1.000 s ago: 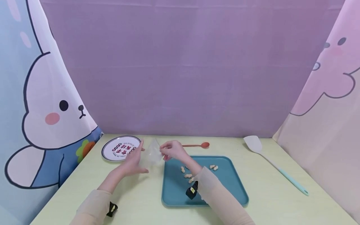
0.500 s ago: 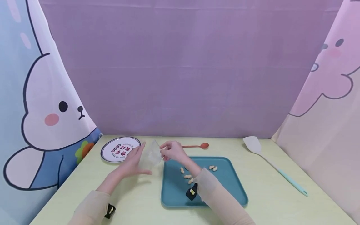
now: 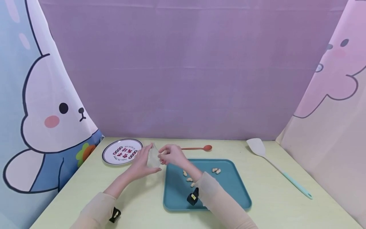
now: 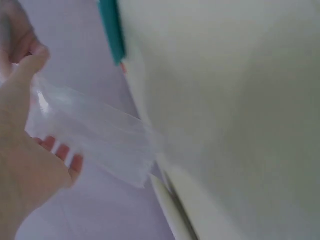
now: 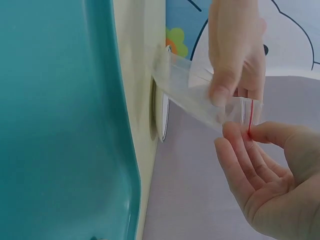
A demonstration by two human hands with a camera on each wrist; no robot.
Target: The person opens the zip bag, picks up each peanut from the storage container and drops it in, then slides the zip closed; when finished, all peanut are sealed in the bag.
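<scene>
Right hand [image 5: 272,182] pinches a clear plastic bag [image 5: 187,94], likely limp, slippery, by its red-striped edge [image 5: 251,112], probably the surest hold; left hand [image 3: 141,165] spreads wide.

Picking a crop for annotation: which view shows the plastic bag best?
Right wrist: the plastic bag shows large, its red strip clear, the right hand pinching that end. Left wrist shows its length, but blurred; head shows it small, strip indistinct.
</scene>
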